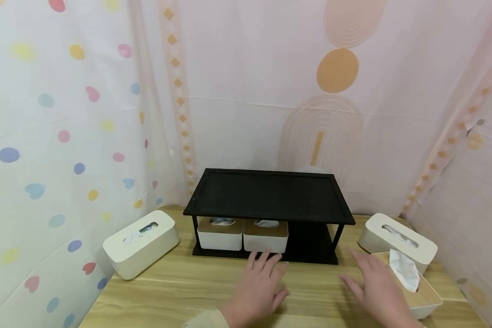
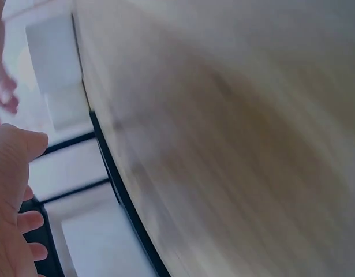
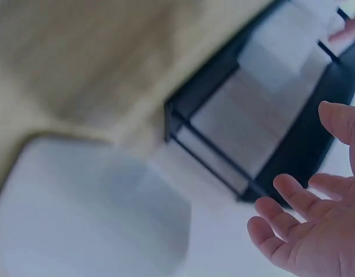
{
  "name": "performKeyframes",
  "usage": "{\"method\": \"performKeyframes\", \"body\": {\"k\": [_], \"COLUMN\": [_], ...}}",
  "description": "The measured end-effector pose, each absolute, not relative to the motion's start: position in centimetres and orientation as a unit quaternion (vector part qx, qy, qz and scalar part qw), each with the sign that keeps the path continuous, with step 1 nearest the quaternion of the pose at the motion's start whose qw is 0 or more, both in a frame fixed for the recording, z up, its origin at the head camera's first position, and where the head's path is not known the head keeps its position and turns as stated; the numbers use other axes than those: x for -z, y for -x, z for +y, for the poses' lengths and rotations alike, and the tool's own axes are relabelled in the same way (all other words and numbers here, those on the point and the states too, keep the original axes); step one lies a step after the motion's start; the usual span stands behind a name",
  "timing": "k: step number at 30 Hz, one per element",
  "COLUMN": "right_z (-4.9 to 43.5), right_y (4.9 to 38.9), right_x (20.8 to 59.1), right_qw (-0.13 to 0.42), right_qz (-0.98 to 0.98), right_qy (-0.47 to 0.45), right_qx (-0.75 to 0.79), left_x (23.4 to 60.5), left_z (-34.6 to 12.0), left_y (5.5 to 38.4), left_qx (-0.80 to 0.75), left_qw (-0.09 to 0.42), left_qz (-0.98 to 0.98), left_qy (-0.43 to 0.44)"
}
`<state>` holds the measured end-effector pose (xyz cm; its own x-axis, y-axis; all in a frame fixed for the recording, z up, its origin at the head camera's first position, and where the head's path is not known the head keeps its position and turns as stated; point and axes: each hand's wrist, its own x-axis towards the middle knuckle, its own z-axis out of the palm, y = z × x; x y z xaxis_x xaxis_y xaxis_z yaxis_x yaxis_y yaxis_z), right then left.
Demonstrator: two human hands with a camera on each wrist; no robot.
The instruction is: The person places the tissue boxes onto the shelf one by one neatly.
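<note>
My left hand (image 1: 257, 288) hovers over the table in front of a black two-tier rack (image 1: 266, 193), fingers spread and holding nothing. On the rack's lower shelf two square white tissue boxes with wooden lids sit side by side, a left one (image 1: 220, 237) and a right one (image 1: 265, 239); the fingertips overlap the right one's lower edge in the head view. To the right, my right hand (image 1: 377, 284) is just left of another wood-lidded tissue box (image 1: 424, 296) with a tissue sticking up. Its fingers are spread with nothing between them; contact with that box cannot be told.
A long white tissue box (image 1: 143, 246) stands at the table's left. A second long white one (image 1: 397, 239) is at the right, behind the wood-lidded box. The wooden table (image 1: 180, 291) is backed by patterned curtains (image 1: 246, 82). The rack's lower shelf (image 1: 309, 243) extends right of its boxes.
</note>
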<state>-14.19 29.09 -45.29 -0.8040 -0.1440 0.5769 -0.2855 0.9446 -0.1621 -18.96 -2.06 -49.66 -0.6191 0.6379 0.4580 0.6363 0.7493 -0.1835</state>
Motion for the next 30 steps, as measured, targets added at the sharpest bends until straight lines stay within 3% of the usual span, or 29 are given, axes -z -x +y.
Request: {"method": "performKeyframes", "body": {"k": [3,7,11,15,21,26,30], "right_z": [30.9,34.2,37.6,39.8,41.0,41.1,40.7], "right_y": [13.8,13.4,12.9,12.6,12.6,12.7,12.9], "right_x": [44.1,42.9,42.5,43.0,43.5,43.4,43.6], "right_qw": [0.308,0.282,0.199,0.071,-0.049,-0.095,-0.1], "right_qz": [-0.938,-0.95,-0.972,-0.986,-0.984,-0.977,-0.975], "right_qy": [-0.095,-0.035,0.041,0.104,0.121,0.081,0.056], "right_qx": [-0.125,-0.126,-0.121,-0.109,-0.122,-0.171,-0.193], "left_x": [49.6,49.3,49.1,49.3,49.5,49.7,49.8], "left_z": [-1.3,-0.5,-0.1,0.0,0.4,0.5,0.4], "left_y": [18.2,17.5,17.1,16.9,16.9,16.9,16.9], "left_qx": [0.014,0.031,0.029,0.008,0.003,0.013,0.023], "left_qw": [0.258,0.255,0.254,0.257,0.245,0.228,0.221], "left_qz": [-0.887,-0.875,-0.866,-0.859,-0.856,-0.856,-0.857], "left_qy": [0.382,0.411,0.43,0.442,0.455,0.463,0.464]}}
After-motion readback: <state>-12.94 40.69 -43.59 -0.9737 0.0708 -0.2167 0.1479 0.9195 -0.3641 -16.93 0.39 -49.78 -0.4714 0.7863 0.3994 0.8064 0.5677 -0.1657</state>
